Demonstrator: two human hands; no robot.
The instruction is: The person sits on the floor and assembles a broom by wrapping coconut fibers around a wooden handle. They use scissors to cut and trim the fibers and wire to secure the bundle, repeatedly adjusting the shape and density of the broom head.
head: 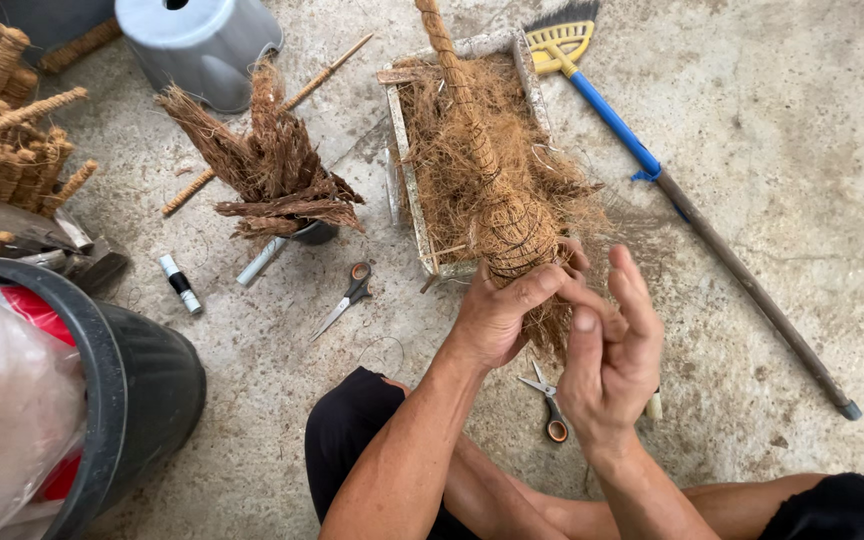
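1. A fibre-wrapped stick (pixel 497 190) is being held at its thick lower end, above the concrete floor (pixel 802 150), its thin top slanting away toward the upper edge of the view.
2. The bulging wrapped part is being clasped by the left hand (pixel 497 315), thumb and fingers curled around it.
3. The right hand (pixel 607 350) is being kept just beside the bundle, fingers spread and raised; whether anything is being pinched between them cannot be told.
4. Loose brown fibre is being kept in a shallow tray (pixel 402 150) lying behind the stick.
5. One pair of scissors (pixel 547 400) is lying on the floor under the hands; a second pair (pixel 347 295) is lying to the left.
6. A bunch of brown husk strips (pixel 272 165) is standing in a small pot, near a black-and-white tube (pixel 180 283).
7. A broom (pixel 652 165) with a blue handle section is lying at the right, and a black bucket (pixel 132 390) is standing at the lower left.
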